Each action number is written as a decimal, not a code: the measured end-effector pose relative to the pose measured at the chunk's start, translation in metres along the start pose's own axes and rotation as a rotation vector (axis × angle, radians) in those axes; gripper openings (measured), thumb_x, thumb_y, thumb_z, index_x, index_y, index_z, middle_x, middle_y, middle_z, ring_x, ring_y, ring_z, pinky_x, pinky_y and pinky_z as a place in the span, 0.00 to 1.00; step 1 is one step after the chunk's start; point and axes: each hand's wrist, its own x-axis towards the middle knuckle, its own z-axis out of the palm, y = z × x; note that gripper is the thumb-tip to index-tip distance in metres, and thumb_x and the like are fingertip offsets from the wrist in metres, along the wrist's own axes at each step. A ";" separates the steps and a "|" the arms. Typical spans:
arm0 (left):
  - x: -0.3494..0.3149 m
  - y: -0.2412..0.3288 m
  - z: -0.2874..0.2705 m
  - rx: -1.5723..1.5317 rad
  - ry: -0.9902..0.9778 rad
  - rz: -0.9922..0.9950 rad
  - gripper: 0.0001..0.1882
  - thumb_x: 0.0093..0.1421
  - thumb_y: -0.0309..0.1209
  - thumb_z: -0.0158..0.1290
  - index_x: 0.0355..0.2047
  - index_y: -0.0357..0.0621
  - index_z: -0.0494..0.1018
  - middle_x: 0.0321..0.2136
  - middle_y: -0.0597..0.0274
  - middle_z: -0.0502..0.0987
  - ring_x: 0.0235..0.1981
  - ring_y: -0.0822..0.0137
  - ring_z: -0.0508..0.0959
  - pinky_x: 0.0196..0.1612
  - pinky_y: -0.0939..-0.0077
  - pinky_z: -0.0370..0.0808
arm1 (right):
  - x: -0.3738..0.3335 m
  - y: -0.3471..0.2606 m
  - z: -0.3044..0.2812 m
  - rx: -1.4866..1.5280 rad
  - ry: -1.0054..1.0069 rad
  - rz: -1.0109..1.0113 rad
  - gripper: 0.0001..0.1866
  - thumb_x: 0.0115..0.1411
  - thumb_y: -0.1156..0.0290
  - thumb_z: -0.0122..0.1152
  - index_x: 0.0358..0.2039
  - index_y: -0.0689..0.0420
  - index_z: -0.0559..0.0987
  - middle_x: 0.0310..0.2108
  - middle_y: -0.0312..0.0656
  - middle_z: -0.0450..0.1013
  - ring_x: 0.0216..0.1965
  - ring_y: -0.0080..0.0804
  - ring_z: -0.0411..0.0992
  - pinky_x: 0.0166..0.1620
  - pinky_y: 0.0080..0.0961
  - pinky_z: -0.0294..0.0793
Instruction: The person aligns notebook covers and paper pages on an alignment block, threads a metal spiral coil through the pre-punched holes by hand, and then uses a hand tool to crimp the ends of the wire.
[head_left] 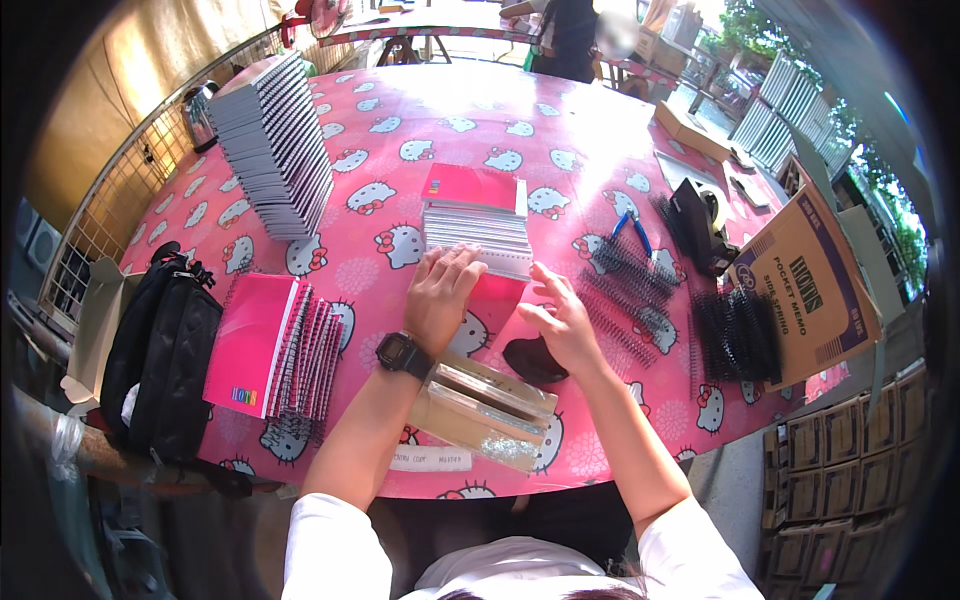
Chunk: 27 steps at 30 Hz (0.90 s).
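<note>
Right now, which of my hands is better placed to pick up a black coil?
Probably your right hand: it's nearer the black coils and its fingers look open, while your left hand rests on the paper stack, farther away.

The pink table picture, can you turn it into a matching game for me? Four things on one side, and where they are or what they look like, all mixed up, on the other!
Things:
1. Watch
2. Bag
3. Hand tool
4. Short stack of sheets

Places and looks:
A. Left of the pink notebooks
B. By the fingertips of the left hand
C. Worn on the person
D. Has blue handles

Right pairs: 1-C, 2-A, 3-D, 4-B
</note>
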 end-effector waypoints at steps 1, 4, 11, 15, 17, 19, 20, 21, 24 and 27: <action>0.001 0.003 0.001 -0.002 0.003 -0.003 0.10 0.57 0.23 0.51 0.40 0.46 0.73 0.47 0.60 0.78 0.52 0.60 0.75 0.57 0.57 0.67 | 0.002 0.009 0.001 0.023 0.006 0.022 0.34 0.54 0.66 0.65 0.61 0.59 0.66 0.55 0.46 0.65 0.53 0.35 0.67 0.51 0.28 0.69; 0.004 0.004 0.004 -0.027 -0.001 -0.015 0.09 0.58 0.23 0.51 0.39 0.46 0.73 0.47 0.60 0.78 0.52 0.60 0.75 0.57 0.57 0.67 | 0.003 0.023 0.010 0.135 0.043 0.032 0.39 0.53 0.64 0.67 0.63 0.62 0.62 0.56 0.47 0.62 0.54 0.36 0.64 0.54 0.30 0.67; 0.002 0.002 0.001 -0.020 0.021 -0.033 0.08 0.58 0.25 0.51 0.39 0.47 0.72 0.46 0.60 0.78 0.52 0.61 0.75 0.57 0.57 0.67 | -0.002 0.006 0.022 0.085 0.073 0.060 0.42 0.51 0.68 0.67 0.64 0.62 0.59 0.56 0.47 0.60 0.56 0.38 0.60 0.55 0.32 0.66; 0.005 0.003 0.003 -0.008 0.018 -0.023 0.08 0.58 0.28 0.51 0.39 0.48 0.72 0.47 0.61 0.78 0.53 0.63 0.75 0.58 0.58 0.67 | -0.009 0.007 0.023 -0.165 0.112 -0.010 0.42 0.48 0.70 0.66 0.64 0.63 0.60 0.55 0.50 0.61 0.56 0.43 0.59 0.58 0.34 0.63; 0.005 0.004 0.003 -0.015 0.024 -0.026 0.08 0.58 0.28 0.51 0.39 0.47 0.72 0.47 0.61 0.78 0.53 0.63 0.75 0.58 0.58 0.67 | -0.012 0.008 0.024 -0.289 0.122 -0.049 0.43 0.47 0.72 0.65 0.64 0.64 0.60 0.54 0.52 0.62 0.56 0.46 0.58 0.59 0.36 0.61; 0.004 0.002 0.003 -0.017 0.025 -0.031 0.08 0.58 0.28 0.51 0.39 0.48 0.72 0.47 0.62 0.78 0.53 0.63 0.75 0.58 0.58 0.67 | -0.012 0.007 0.028 -0.382 0.138 -0.092 0.42 0.46 0.73 0.65 0.63 0.64 0.61 0.54 0.53 0.62 0.55 0.49 0.58 0.60 0.37 0.60; 0.004 0.002 0.003 -0.016 0.023 -0.031 0.08 0.58 0.28 0.52 0.39 0.48 0.72 0.47 0.62 0.78 0.53 0.63 0.75 0.57 0.58 0.67 | -0.012 0.007 0.029 -0.415 0.150 -0.115 0.41 0.45 0.73 0.65 0.62 0.64 0.62 0.54 0.53 0.62 0.55 0.49 0.58 0.60 0.38 0.59; 0.003 0.002 0.002 -0.016 0.021 -0.033 0.08 0.58 0.27 0.52 0.39 0.48 0.72 0.46 0.62 0.78 0.53 0.63 0.75 0.57 0.58 0.67 | -0.013 0.007 0.030 -0.448 0.161 -0.137 0.41 0.44 0.74 0.65 0.61 0.65 0.62 0.54 0.53 0.62 0.55 0.50 0.58 0.60 0.38 0.59; 0.003 0.001 0.001 -0.013 0.023 -0.028 0.09 0.58 0.27 0.52 0.40 0.48 0.71 0.45 0.62 0.78 0.52 0.62 0.75 0.58 0.57 0.67 | -0.011 0.006 0.030 -0.447 0.199 -0.191 0.35 0.44 0.75 0.64 0.56 0.65 0.66 0.51 0.52 0.64 0.53 0.47 0.61 0.58 0.38 0.61; 0.003 -0.001 0.003 -0.033 0.012 -0.010 0.12 0.57 0.26 0.52 0.43 0.47 0.71 0.48 0.60 0.76 0.53 0.60 0.73 0.59 0.57 0.66 | -0.005 0.004 0.028 -0.219 0.184 -0.101 0.27 0.46 0.76 0.64 0.49 0.63 0.70 0.45 0.49 0.67 0.49 0.44 0.65 0.55 0.37 0.65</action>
